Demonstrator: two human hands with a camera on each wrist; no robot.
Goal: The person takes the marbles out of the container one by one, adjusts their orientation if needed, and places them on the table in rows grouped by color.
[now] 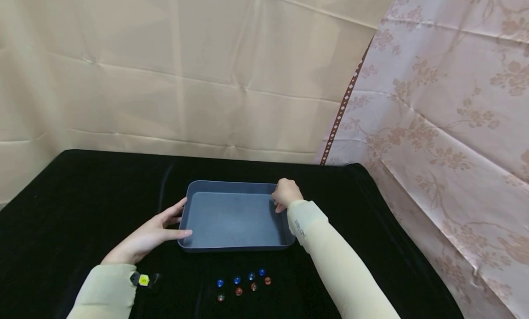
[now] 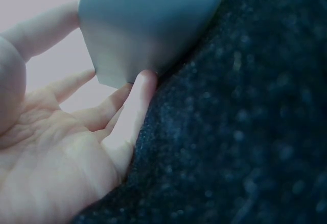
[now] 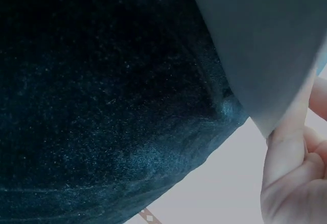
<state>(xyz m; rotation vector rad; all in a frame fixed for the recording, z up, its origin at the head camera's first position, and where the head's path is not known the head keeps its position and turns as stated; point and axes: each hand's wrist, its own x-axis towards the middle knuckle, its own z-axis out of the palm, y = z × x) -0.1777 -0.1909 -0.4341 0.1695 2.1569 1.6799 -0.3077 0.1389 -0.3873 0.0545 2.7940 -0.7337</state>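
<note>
A shallow blue-grey rectangular tray (image 1: 231, 220) lies on the black cloth in the head view. My left hand (image 1: 149, 236) grips its left side, with the thumb over the rim and the fingers against the outer wall. In the left wrist view, those fingers (image 2: 142, 94) touch the tray's outer side (image 2: 153, 25) low down. At the far right corner, my right hand (image 1: 287, 193) holds the rim with curled fingers. The right wrist view shows the tray's outer wall (image 3: 265, 45) and part of the right hand (image 3: 296, 168) at its edge.
In front of the tray lie several glass marbles in two short rows, blue ones (image 1: 237, 280) behind and reddish ones (image 1: 239, 291) nearer. Black cloth (image 1: 103, 195) covers the table. A cream curtain (image 1: 206, 80) hangs behind, a floral one (image 1: 446, 103) at the right.
</note>
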